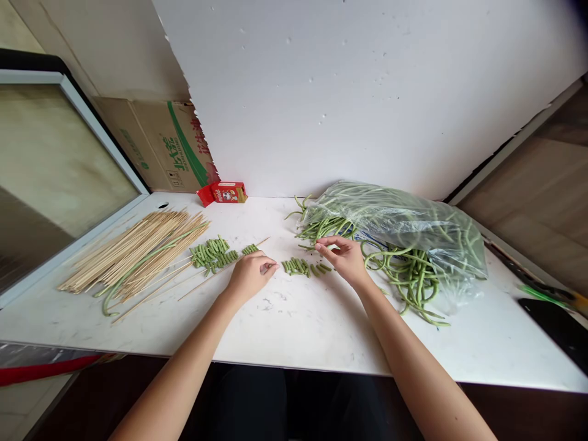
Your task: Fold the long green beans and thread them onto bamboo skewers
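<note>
Just right of a skewer holding short bean pieces (250, 249), my left hand (252, 273) is closed above the white table, its fingertips together; what they hold, if anything, is too small to name. My right hand (344, 260) pinches something small over a row of cut bean pieces (296, 266). A pile of cut beans (212, 253) lies left of my left hand. Long green beans (420, 278) spill from a clear plastic bag (395, 211) to the right of my right hand.
Many wooden skewers (133, 251) lie at the left with a long bean across them. A red box (229, 192) stands at the back near a cardboard carton (160, 147). A black object (554, 327) lies at the right edge, and a white board (321, 98) rises behind the table.
</note>
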### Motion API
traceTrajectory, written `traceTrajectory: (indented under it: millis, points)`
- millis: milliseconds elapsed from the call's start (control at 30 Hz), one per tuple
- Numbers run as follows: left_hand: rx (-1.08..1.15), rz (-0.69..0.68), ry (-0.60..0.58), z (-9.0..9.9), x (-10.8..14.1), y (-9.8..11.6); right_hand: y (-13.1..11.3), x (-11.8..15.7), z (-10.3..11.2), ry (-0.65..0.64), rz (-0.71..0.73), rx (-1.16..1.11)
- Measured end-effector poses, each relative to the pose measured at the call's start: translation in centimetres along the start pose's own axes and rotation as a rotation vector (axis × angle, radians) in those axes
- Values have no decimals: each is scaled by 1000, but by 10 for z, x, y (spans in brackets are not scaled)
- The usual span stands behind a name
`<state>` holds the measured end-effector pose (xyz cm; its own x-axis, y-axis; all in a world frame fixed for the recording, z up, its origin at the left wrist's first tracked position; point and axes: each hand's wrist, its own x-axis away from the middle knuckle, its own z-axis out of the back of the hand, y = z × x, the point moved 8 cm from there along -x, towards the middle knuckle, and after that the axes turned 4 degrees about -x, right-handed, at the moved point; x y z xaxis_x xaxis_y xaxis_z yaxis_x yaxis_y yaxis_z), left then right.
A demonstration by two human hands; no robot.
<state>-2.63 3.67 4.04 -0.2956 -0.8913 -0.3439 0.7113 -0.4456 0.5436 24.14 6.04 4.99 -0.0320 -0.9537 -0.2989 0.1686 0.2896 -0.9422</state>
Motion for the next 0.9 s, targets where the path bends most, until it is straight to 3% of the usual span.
traceTrajectory:
  millis: [133,300,433,567,767,900]
  points:
    - [-37,111,126,-1,4,3,-1,2,-2,4,11,20]
    - [-161,192,61,-17,7,10,-4,3,-2,5,36,52]
    - [-254,174,-1,-15,16,20,-6,5,-6,-23,56,75]
    - [-332,263,32,11,35,12,-12,8,-11,-46,87,101]
    - [-577,519,132,71,80,-29,-11,7,-11,-41,143,128]
    - [-611,493,86,81,92,-44,-5,6,-13,-51,147,135]
